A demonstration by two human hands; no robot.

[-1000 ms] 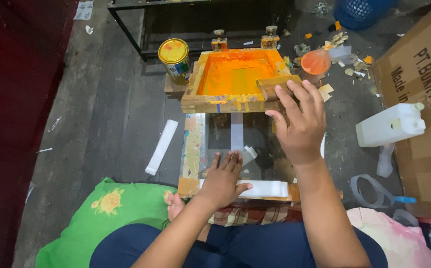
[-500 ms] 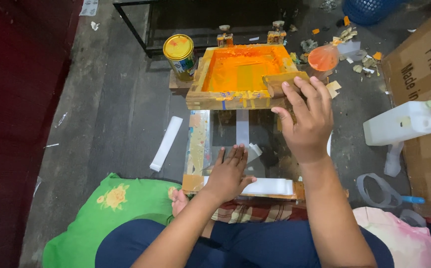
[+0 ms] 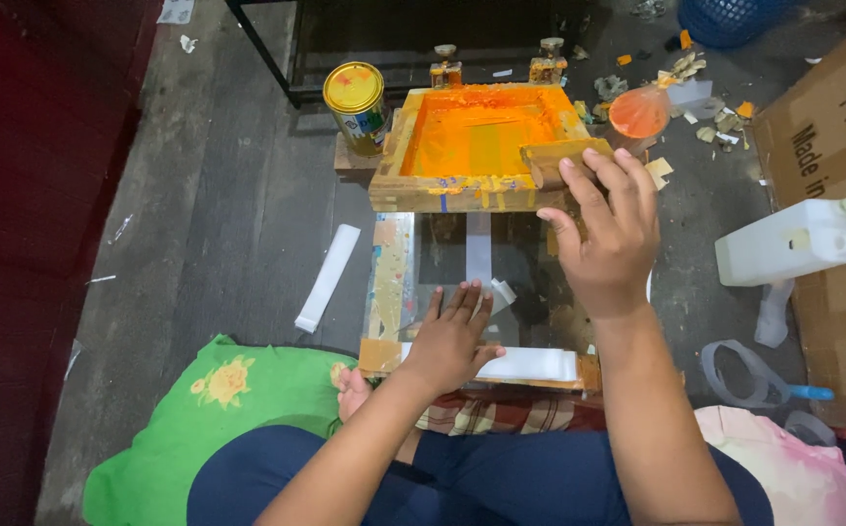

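Clearly the wooden printing frame point(image 3: 477, 146), its mesh flooded with orange ink, is stiff and fairly light, tipped up on its far side over the glass plate point(image 3: 501, 268) of the low printing board on the floor. Its near rail is wet with ink, so it looks slippery; the drier side rails seem the safer places to take hold. The right hand point(image 3: 603, 234) rests at the frame's near right corner, fingers point(image 3: 588, 185) spread and curled over the wooden squeegee point(image 3: 564, 156) lying there. The left hand point(image 3: 452, 336) lies flat, fingers together, on the glass by the board's near edge, touching a white plastic strip point(image 3: 530, 365) that looks thin, limp and easy to crease. Around them on the rough grey floor sit a yellow-lidded tin point(image 3: 357, 102) beyond the board's far left corner, a white jug point(image 3: 788, 244) to the right beside a cardboard box point(image 3: 832, 136), and a green cloth point(image 3: 219, 409) near the person's knee.
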